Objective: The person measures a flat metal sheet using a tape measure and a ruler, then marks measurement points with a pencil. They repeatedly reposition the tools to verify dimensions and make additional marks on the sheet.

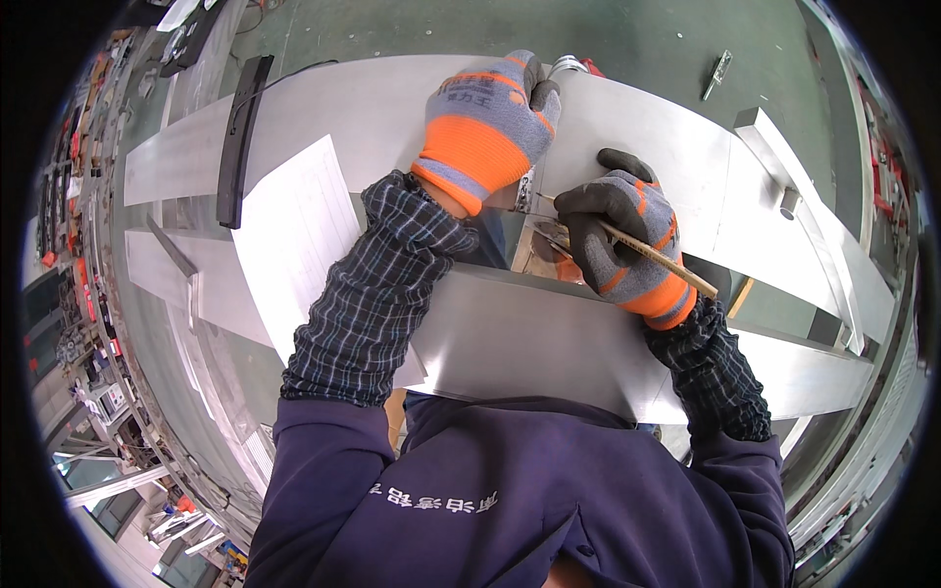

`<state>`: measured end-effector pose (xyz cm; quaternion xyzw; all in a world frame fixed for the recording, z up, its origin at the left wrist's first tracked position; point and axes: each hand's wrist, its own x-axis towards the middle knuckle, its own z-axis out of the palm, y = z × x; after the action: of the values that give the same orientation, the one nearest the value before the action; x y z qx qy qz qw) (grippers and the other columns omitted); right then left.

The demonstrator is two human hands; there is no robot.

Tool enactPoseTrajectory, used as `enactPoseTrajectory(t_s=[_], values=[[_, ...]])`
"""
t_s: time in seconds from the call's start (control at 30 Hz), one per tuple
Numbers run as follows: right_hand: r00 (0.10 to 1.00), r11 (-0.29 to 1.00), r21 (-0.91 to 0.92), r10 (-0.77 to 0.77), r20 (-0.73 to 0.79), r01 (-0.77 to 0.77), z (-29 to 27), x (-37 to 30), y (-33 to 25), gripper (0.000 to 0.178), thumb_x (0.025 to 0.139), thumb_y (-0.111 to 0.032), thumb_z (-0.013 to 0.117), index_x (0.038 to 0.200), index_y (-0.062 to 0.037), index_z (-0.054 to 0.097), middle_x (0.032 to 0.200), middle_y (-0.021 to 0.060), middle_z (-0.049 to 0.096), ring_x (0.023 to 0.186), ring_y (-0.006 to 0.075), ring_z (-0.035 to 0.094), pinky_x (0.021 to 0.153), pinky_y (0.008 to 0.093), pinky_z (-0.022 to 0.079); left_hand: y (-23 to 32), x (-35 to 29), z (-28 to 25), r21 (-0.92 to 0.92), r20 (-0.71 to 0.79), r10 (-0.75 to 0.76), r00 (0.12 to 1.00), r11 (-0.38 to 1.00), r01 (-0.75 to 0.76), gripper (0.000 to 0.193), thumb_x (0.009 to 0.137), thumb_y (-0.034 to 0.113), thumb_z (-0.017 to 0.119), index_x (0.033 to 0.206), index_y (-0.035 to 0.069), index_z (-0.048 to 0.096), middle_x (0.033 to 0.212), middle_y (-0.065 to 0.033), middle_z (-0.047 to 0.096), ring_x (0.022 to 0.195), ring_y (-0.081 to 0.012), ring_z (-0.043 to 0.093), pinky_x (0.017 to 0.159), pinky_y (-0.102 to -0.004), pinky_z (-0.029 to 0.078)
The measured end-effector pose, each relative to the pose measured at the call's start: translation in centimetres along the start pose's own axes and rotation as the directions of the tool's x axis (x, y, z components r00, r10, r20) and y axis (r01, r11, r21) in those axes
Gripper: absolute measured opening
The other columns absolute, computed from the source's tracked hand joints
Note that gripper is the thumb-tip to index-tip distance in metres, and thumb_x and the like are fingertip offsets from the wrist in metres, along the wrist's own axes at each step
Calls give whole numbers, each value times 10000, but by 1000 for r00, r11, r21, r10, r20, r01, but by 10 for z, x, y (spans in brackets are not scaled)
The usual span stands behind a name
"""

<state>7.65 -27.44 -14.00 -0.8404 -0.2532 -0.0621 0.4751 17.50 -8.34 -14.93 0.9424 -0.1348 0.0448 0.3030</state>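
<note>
My left hand [490, 122], in a grey and orange glove, rests at the far edge of a long silver metal panel [333, 108]. Its fingers are curled down, and what they hold is hidden. A short metal strip [525, 191] shows just below that hand, crossing the panel's near edge. In my right hand [627, 235], gloved alike, a thin wooden pencil [662, 260] is pinched, its tip pointing left toward the metal strip. Closer to me lies a second silver panel [529, 333], with a gap between the two.
White paper sheets [299, 235] lie left of my left arm. A black bar [243, 142] crosses the far panel, and a pale metal profile [804, 225] lies across both at right. A small metal piece [717, 75] is on the green floor [647, 39].
</note>
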Motion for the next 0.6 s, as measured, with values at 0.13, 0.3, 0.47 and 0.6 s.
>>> enactPoseTrajectory(t_s=[0.13, 0.3, 0.47, 0.6], values=[[1000, 1000, -6, 6, 11, -6, 0, 0, -1, 190, 829, -73, 694, 1008, -108, 745, 810, 32, 720, 761, 257, 724, 1138, 512, 447, -2, 1, 0, 19, 28, -1, 1000, 1000, 0, 309, 948, 339, 733, 1075, 58, 754, 995, -171, 793, 898, -372, 754, 798, -445, 598], [1000, 1000, -11, 4, 15, -4, 0, 0, 0, 185, 838, -88, 696, 1015, -117, 741, 823, 26, 724, 767, 255, 727, 1136, 502, 444, -3, 0, 2, 12, 8, 13, 1000, 1000, -13, 310, 949, 339, 732, 1079, 58, 754, 984, -171, 790, 895, -370, 755, 796, -442, 598], [1000, 1000, 17, 3, 2, -3, 1, 0, 1, 191, 843, -99, 697, 1031, -121, 730, 822, 14, 721, 773, 251, 726, 1127, 503, 444, -2, 0, 1, 10, 3, 9, 1000, 1000, -9, 310, 945, 333, 738, 1079, 53, 753, 984, -172, 790, 895, -372, 754, 796, -440, 598], [1000, 1000, 10, 9, 12, -9, 0, 1, 1, 187, 848, -103, 694, 1031, -124, 725, 817, 10, 717, 770, 249, 724, 1123, 504, 444, -2, 1, -1, 11, 42, -2, 999, 1000, 1, 308, 944, 332, 743, 1077, 54, 752, 992, -174, 789, 896, -375, 754, 797, -439, 596]])
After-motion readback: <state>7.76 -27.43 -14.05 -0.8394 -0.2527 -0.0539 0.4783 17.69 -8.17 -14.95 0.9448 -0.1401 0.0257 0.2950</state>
